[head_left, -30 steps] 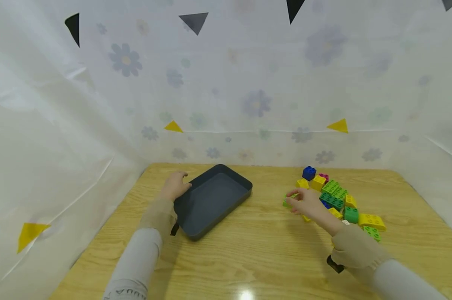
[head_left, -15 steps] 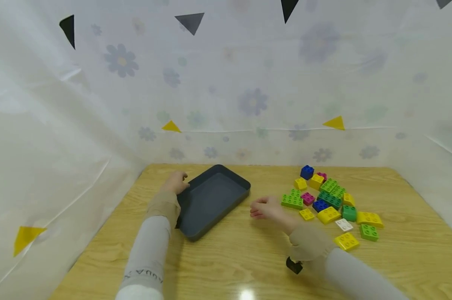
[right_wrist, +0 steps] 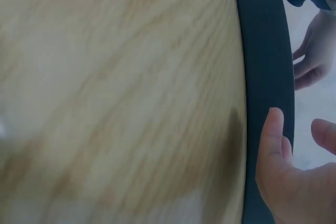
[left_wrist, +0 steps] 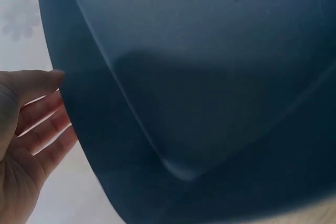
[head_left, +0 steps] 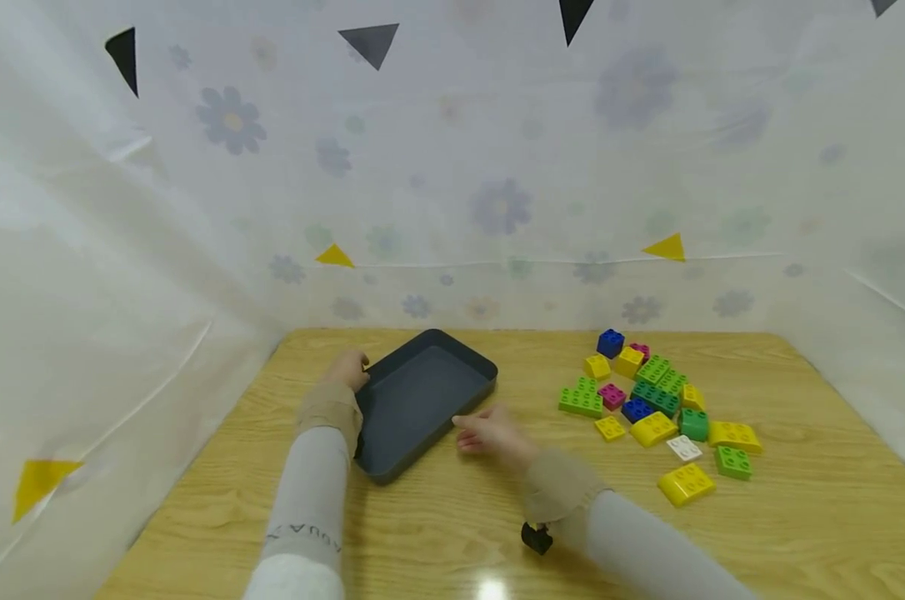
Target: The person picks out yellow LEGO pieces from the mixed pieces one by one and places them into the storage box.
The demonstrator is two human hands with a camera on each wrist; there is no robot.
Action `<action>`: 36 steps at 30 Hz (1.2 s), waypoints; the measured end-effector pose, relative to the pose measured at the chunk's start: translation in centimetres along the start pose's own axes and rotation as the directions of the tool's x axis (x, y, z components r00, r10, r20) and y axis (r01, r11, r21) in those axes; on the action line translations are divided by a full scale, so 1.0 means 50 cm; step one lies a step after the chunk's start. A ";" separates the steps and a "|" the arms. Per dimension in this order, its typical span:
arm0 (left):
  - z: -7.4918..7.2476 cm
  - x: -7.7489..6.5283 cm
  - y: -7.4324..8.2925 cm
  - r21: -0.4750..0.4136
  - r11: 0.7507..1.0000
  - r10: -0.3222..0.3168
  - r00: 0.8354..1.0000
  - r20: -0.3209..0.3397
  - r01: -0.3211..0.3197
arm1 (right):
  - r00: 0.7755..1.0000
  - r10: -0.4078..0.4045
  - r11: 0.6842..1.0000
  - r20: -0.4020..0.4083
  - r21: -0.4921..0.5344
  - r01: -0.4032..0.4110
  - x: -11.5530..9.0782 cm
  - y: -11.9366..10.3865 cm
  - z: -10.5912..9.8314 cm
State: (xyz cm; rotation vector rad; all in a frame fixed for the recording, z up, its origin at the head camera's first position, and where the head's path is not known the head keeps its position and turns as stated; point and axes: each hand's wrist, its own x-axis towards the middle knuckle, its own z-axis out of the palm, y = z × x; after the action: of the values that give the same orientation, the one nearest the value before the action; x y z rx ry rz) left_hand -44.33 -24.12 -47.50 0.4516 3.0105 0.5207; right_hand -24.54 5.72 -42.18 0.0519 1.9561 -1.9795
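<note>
A dark grey rectangular tray (head_left: 422, 392) lies at an angle on the wooden table. At its far left side my left hand (head_left: 350, 371) pinches the rim, the thumb over the edge and the fingers outside the wall (left_wrist: 34, 124). My right hand (head_left: 493, 435) is at the tray's near right side. In the right wrist view its fingers (right_wrist: 270, 145) lie along the outer wall, with the thumb (right_wrist: 324, 136) apart from them on the rim's inner side.
To the right lies a loose group of toy building bricks, among them a light green one (head_left: 582, 400), a blue one (head_left: 611, 343), a white one (head_left: 684, 448) and a yellow one (head_left: 686, 484). A flower-print sheet (head_left: 497, 208) hangs behind the wooden table (head_left: 452, 533).
My right hand has moved left from the bricks to the tray's near right side. My left hand stays at the tray's far left rim. The view has shifted slightly.
</note>
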 end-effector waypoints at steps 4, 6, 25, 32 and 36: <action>0.090 0.100 -0.117 0.064 0.997 0.049 0.993 -0.105 -0.042 | 1.000 0.013 0.998 0.000 0.066 -0.013 0.011 0.012 0.023; 0.099 0.112 -0.123 0.068 0.998 0.025 0.993 -0.114 -0.017 | 1.000 0.014 0.995 -0.010 0.097 -0.013 0.016 0.015 0.033; -0.103 -0.138 0.197 -0.020 0.984 -0.178 0.979 -0.102 0.177 | 0.993 0.086 0.978 -0.080 0.196 -0.069 0.028 0.019 0.075; -0.096 -0.137 0.198 -0.015 0.979 -0.206 0.967 -0.150 0.206 | 0.993 0.082 0.982 -0.087 0.176 -0.066 0.028 0.017 0.074; -0.094 -0.129 0.195 -0.006 0.977 -0.210 0.966 -0.150 0.212 | 0.993 0.087 0.982 -0.086 0.174 -0.071 0.029 0.017 0.070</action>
State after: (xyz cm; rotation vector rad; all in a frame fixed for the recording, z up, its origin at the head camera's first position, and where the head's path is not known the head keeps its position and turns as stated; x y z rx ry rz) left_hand -35.96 -18.75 -39.80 0.0917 3.1524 0.5460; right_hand -24.87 2.00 -43.24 0.2651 1.8042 -2.1217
